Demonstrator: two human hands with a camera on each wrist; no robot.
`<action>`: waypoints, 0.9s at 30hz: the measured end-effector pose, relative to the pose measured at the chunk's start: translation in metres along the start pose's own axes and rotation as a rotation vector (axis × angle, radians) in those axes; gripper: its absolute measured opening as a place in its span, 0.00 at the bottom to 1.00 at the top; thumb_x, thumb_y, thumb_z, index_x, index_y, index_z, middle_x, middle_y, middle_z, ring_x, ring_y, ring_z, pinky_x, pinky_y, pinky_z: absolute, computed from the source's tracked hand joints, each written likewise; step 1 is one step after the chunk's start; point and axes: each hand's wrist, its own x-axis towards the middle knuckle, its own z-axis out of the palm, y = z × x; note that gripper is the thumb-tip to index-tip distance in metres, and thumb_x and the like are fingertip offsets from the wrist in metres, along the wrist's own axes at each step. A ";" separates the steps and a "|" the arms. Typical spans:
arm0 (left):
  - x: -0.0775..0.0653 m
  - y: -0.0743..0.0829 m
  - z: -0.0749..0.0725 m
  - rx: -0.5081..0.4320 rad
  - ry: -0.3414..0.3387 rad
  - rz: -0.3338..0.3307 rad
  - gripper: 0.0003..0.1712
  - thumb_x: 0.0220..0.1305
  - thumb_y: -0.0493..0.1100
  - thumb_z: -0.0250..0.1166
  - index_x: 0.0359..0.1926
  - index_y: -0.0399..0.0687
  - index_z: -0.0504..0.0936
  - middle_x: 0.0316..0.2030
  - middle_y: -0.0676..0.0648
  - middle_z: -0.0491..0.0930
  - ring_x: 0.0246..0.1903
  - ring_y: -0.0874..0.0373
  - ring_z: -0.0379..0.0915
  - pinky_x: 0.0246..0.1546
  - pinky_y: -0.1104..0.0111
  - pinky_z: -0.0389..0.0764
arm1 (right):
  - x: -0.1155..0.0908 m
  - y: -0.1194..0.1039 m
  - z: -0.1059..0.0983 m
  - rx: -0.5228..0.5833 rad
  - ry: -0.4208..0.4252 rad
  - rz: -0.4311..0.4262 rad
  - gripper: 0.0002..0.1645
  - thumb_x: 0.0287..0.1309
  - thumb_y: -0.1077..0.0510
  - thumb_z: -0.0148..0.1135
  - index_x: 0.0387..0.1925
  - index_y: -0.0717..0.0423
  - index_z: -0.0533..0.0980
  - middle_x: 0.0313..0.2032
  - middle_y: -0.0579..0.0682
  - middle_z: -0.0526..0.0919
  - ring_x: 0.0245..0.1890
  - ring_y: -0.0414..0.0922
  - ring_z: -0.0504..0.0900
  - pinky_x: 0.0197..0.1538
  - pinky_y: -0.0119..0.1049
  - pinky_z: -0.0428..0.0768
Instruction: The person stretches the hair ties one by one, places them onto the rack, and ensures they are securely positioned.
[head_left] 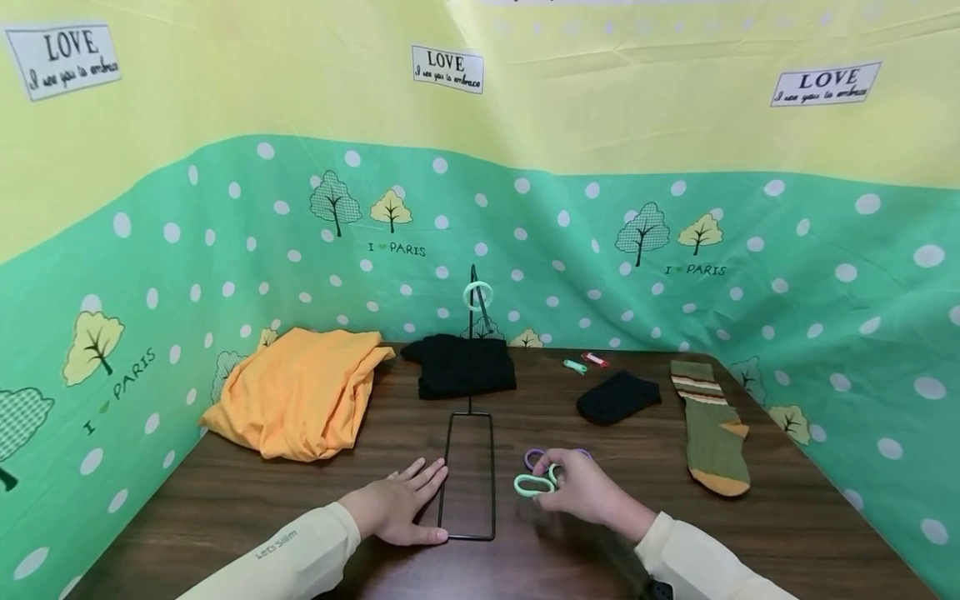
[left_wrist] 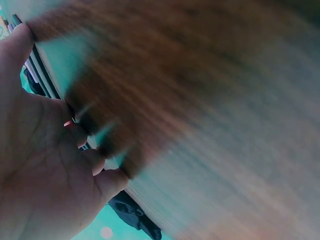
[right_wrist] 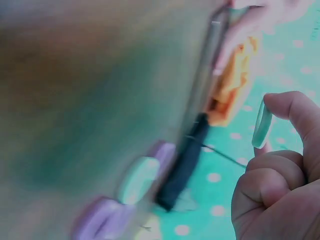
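Note:
A black wire stand [head_left: 492, 477] has a flat rectangular base and a thin upright that slants back down at its top. Around the upper part of that upright hangs a mint-green ring [head_left: 491, 297]. My left hand [head_left: 397, 504] rests flat with fingers spread, its fingertips and thumb on the left side of the base. To the right of the base, my right hand [head_left: 585, 493] pinches another mint-green ring [right_wrist: 262, 127] between thumb and index finger. Below it on the table lie purple rings [right_wrist: 97, 217] and a further mint ring [right_wrist: 140, 181], partly hidden by this hand in the head view.
An orange cloth [head_left: 300, 396] lies bunched at the left. Folded black fabric [head_left: 465, 367] sits by the upright. Toward the right are a black sock [head_left: 618, 397], an olive striped sock [head_left: 712, 442], and small green [head_left: 575, 367] and red [head_left: 596, 360] items. A printed curtain [head_left: 525, 250] encloses the table.

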 end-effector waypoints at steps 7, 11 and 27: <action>-0.002 -0.002 0.003 -0.007 0.004 -0.001 0.52 0.56 0.77 0.45 0.72 0.53 0.47 0.73 0.53 0.43 0.72 0.50 0.39 0.65 0.50 0.58 | -0.001 -0.060 -0.029 -0.004 0.135 -0.054 0.16 0.44 0.61 0.70 0.37 0.55 0.75 0.13 0.42 0.63 0.11 0.33 0.57 0.15 0.27 0.60; -0.002 -0.003 0.004 -0.005 0.002 -0.002 0.52 0.56 0.77 0.45 0.72 0.54 0.47 0.73 0.53 0.42 0.72 0.50 0.39 0.65 0.50 0.58 | -0.004 -0.097 -0.046 -0.061 0.317 -0.234 0.18 0.42 0.62 0.71 0.37 0.50 0.75 0.10 0.39 0.57 0.10 0.31 0.54 0.15 0.27 0.58; 0.000 0.000 -0.002 0.004 0.004 0.003 0.52 0.56 0.77 0.45 0.73 0.54 0.47 0.73 0.53 0.42 0.72 0.50 0.39 0.65 0.51 0.58 | 0.063 -0.154 -0.068 -0.351 0.697 -0.601 0.23 0.46 0.56 0.69 0.44 0.57 0.72 0.08 0.40 0.52 0.07 0.34 0.48 0.12 0.27 0.51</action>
